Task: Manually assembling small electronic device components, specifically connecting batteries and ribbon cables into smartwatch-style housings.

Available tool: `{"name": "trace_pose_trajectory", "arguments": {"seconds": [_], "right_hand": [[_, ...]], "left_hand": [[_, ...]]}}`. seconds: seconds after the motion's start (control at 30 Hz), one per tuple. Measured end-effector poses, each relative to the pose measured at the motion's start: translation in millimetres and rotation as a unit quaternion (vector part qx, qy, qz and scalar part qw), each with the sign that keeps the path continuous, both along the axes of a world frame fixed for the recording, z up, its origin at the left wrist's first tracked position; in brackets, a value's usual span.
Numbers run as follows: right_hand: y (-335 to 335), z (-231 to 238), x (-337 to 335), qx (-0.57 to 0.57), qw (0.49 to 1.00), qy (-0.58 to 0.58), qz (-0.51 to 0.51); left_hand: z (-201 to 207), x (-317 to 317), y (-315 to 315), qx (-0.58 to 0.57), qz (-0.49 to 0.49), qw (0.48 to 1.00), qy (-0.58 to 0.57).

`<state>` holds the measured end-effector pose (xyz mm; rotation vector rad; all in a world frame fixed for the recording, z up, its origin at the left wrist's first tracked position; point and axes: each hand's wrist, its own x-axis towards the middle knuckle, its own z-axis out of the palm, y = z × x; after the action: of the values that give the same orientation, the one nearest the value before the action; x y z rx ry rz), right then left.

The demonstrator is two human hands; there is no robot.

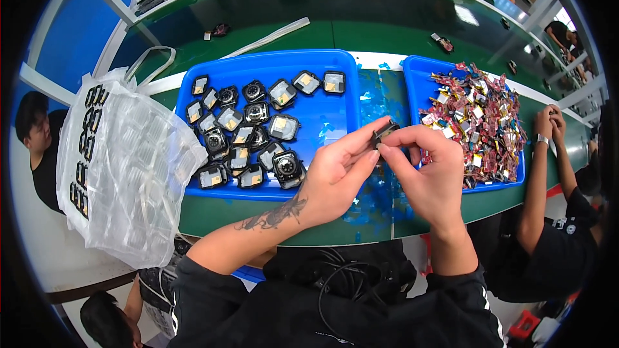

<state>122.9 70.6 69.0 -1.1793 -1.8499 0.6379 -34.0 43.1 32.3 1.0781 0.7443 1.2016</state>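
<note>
Between my two hands is a small black watch case (385, 133), tilted on edge over the gap between two blue trays. My left hand (335, 174) grips it with thumb and fingers. My right hand (429, 161) pinches its near side with thumb and forefinger. The fingers partly cover the case, so its inside is hard to see. Left of my hands, a blue tray (329, 174) holds several black watch cases (284, 127), some showing a pale inner face and others a round sensor back. The right blue tray (412, 90) is heaped with small electronic parts (480, 129) in reddish film.
Translucent plastic sheeting (129, 167) with black frames lies at the left. Blue film scraps (374, 203) litter the green bench (213, 222). Beyond the trays, a green conveyor (380, 19) carries a white strip (267, 37) and scattered small parts. Other people sit nearby; a co-worker's hands (548, 122) are at the right.
</note>
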Motion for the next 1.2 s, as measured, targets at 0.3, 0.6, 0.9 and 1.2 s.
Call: {"name": "trace_pose_trajectory", "arguments": {"seconds": [0.3,0.6,0.9,1.2], "right_hand": [[5.1,-1.2,3.5,0.097,0.995,0.027,0.009],[-17.4,-13.8,16.4,-0.166,0.963,0.203,0.062],[-18.7,-5.5,19.5,-0.193,0.926,0.306,0.112],[-14.9,-10.2,30.0,-0.213,0.899,0.343,0.168]], "left_hand": [[5.1,0.4,-3.5,0.082,0.013,0.996,0.044],[13.4,2.2,4.7,0.02,0.068,0.995,-0.072],[17.3,-13.5,5.5,0.292,0.131,0.887,0.333],[17.9,-15.7,3.5,0.091,-0.014,0.97,0.224]]}}
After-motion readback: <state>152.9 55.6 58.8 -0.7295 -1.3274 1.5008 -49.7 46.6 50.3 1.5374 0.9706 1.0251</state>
